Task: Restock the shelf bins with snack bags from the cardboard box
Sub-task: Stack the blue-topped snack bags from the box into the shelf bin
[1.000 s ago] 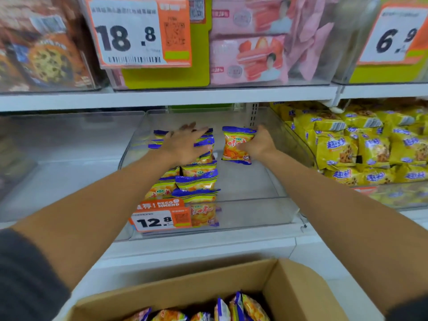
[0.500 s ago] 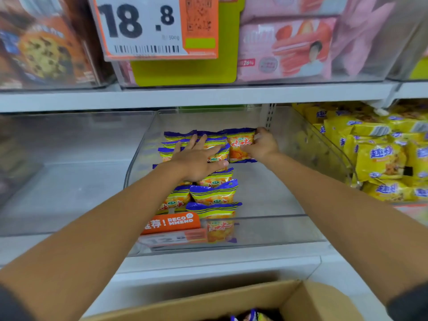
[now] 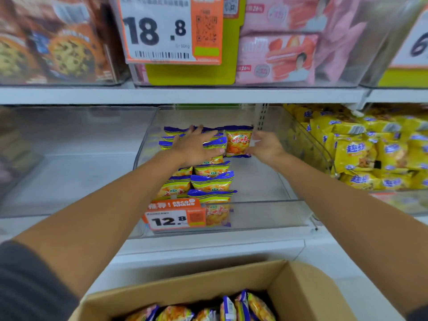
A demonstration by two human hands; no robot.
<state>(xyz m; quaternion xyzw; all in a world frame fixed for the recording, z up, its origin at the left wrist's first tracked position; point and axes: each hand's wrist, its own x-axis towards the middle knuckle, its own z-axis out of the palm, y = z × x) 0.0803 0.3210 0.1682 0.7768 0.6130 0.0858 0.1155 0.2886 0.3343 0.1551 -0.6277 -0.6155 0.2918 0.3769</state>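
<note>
The left hand point(image 3: 196, 147) lies flat on the back of the row of snack bags point(image 3: 208, 179) that runs up the left half of the clear bin point(image 3: 266, 214). Its fingers are straight and spread, pressing down and grasping nothing. That pressure looks useful: it keeps the leaning row from sliding sideways while a new bag goes in next to it.

Just to the right, touching the row, one snack bag point(image 3: 238, 141) stands upright against the back of the bin with its printed face forward. This seems to be the first bag of a second row, and the bin floor shows in front of it.

The right hand point(image 3: 266, 147) is at that bag's right edge, thumb low and fingers point(image 3: 256, 135) higher. Blur hides whether they pinch the bag or only steady it, so I cannot tell.

To do this well, the bag should be snug against the back wall and square to its neighbours before both hands come away. The right hand should probably leave first and gently, since a puffy bag tips easily. The left can lift once the bag stands by itself.

Lower down, the cardboard box point(image 3: 298, 295) sits open below the shelf with more bags point(image 3: 254, 306) inside, so much restocking remains.
</note>
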